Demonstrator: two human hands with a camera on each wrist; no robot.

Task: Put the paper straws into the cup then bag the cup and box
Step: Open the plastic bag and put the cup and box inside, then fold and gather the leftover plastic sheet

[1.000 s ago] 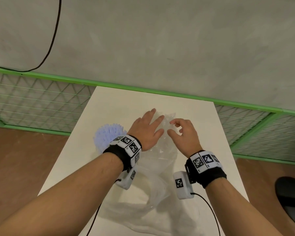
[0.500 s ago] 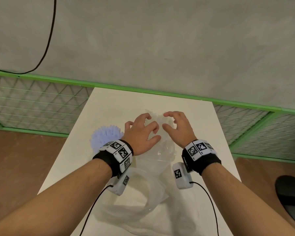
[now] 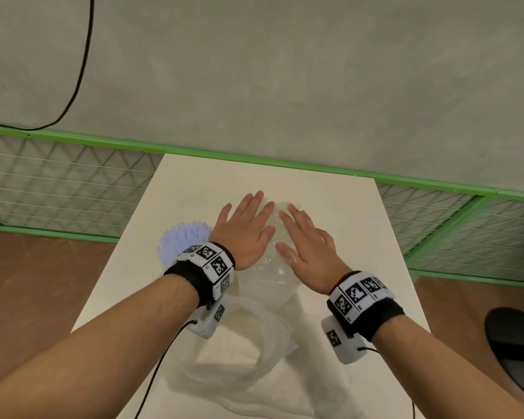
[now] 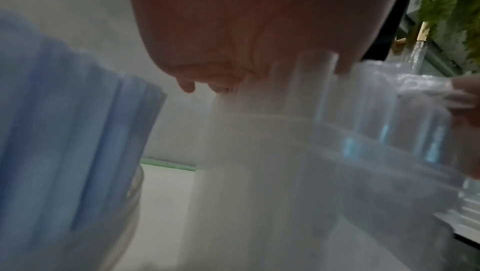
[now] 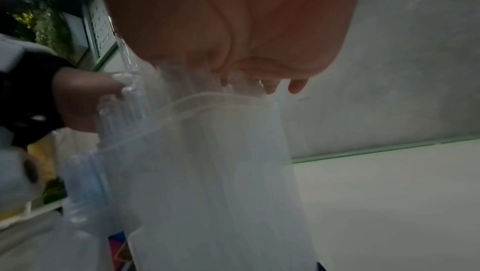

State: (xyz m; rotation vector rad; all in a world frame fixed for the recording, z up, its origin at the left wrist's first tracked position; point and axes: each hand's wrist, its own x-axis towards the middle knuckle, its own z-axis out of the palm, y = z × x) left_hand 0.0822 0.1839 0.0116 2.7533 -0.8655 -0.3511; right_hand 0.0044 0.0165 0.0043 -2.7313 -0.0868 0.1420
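Note:
A clear cup packed with pale straws stands mid-table. My left hand and right hand lie flat side by side on the straw tops, fingers straight. In the left wrist view the left hand's palm presses down on the pale straws. The right hand's palm covers the same cup in the right wrist view. A second cup of blue straws stands just left of my left wrist. I see no box clearly.
A crumpled clear plastic bag lies open on the white table in front of the cup, under my wrists. A green mesh fence borders the far edge. A dark round object sits off the table at the right.
Both hands had their fingers curled around the straw tops half a second ago. Now the fingers are straightened and both hands lie flat on top of the straws.

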